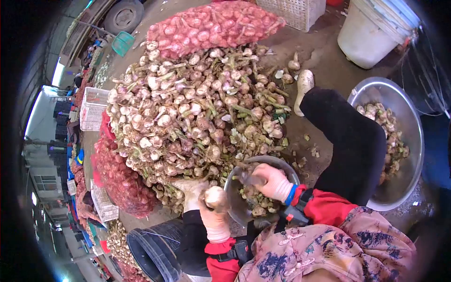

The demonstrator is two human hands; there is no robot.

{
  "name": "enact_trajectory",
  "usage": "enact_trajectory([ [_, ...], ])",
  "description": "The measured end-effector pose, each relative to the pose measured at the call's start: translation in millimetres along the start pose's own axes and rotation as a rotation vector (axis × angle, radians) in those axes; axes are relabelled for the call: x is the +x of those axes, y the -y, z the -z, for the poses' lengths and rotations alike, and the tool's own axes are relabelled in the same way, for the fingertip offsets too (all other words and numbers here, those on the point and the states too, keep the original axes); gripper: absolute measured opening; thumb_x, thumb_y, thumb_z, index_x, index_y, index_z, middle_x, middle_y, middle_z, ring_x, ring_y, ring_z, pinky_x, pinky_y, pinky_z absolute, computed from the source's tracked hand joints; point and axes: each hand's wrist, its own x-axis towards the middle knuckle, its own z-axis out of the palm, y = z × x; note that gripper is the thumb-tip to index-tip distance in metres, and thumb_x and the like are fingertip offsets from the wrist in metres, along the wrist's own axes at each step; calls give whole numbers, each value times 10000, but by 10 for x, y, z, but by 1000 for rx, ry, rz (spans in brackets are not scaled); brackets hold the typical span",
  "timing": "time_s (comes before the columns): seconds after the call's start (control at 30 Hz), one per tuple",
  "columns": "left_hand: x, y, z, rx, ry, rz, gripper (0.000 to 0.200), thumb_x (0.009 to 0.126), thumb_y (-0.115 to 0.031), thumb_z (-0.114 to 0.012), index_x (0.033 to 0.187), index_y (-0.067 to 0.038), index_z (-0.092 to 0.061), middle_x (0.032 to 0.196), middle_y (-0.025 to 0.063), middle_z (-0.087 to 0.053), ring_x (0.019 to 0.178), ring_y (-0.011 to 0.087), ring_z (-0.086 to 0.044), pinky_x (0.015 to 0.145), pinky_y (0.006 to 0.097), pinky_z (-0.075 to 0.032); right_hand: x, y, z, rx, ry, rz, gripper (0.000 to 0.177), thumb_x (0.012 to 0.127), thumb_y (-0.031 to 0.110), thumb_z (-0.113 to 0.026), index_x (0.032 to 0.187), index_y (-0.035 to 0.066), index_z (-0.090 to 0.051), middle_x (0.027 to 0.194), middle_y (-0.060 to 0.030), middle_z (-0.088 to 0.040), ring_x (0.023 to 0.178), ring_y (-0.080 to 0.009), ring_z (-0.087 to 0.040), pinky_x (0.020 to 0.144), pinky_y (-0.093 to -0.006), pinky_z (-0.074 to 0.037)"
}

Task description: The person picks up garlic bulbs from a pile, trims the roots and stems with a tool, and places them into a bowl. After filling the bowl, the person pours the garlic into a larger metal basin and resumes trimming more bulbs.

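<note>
Our left grip [214, 220] curls round a garlic bulb [215, 197] at nine o'clock of the steel bowl [235, 204]; our right grip [272, 182] clasps a blurred tool [254, 179] above it. We should hold the bulb firm. Room seems narrow: floor [313, 136] shows between our leg [345, 141] at two and the garlic heap [197, 108] at eleven.

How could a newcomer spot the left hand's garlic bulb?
Start at the big garlic heap and look toward its near edge. There the left hand holds the bulb: pale, rounded, and clasped, whereas its neighbours lie loose in the heap.
</note>
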Motion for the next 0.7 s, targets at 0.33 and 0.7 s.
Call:
enact_trajectory([
  [0.33,-109,107,-230,-871,292,249,411,819,-297,-600,1124,-23,-576,1094,147,-620,990,271,-606,871,424,-482,76,196,-76,18,175,230,245,711,131,-657,954,97,-654,932,-131,-603,901,-342,-589,768,-397,-490],
  [0.7,651,844,293,1213,356,-525,338,815,-55,-633,1131,-45,-514,960,48,-550,857,186,-569,770,317,-490,205,-508,-209,371,22,-625,403,693,197,-706,1043,19,-614,969,-120,-672,937,-245,-630,855,-327,-478],
])
